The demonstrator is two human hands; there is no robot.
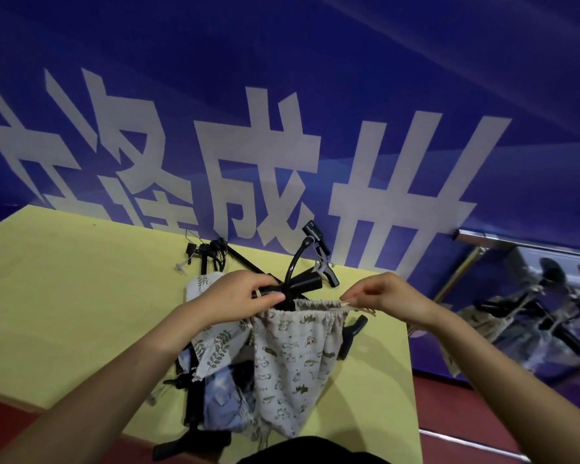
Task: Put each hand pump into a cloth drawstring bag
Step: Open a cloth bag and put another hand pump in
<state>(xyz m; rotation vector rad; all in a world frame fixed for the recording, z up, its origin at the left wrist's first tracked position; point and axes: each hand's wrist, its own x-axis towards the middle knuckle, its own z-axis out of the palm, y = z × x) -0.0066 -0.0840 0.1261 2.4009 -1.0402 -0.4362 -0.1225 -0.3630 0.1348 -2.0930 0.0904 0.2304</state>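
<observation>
1. While your left hand (240, 298) is curled round the black handle of the hand pump (290, 287), your right hand (387, 298) is pinching the drawstring at the gathered mouth of the animal-print bag (293, 360).
2. That pump is already down inside the bag, with just its handle and hose poking out of the opening; the bag hangs between your hands, above the middle of the yellow table (64, 296).
3. Right under your left wrist there's a leaf-print bag (215, 346), and a blue patterned bag (223, 403) sits closer to the near edge, both lying over more black pump parts.
4. Another pump (215, 257) lies by the far edge, up against the blue banner (282, 95) with the big white characters.
5. Past the right edge, a mirror panel (529, 316) shows blurry reflections.
</observation>
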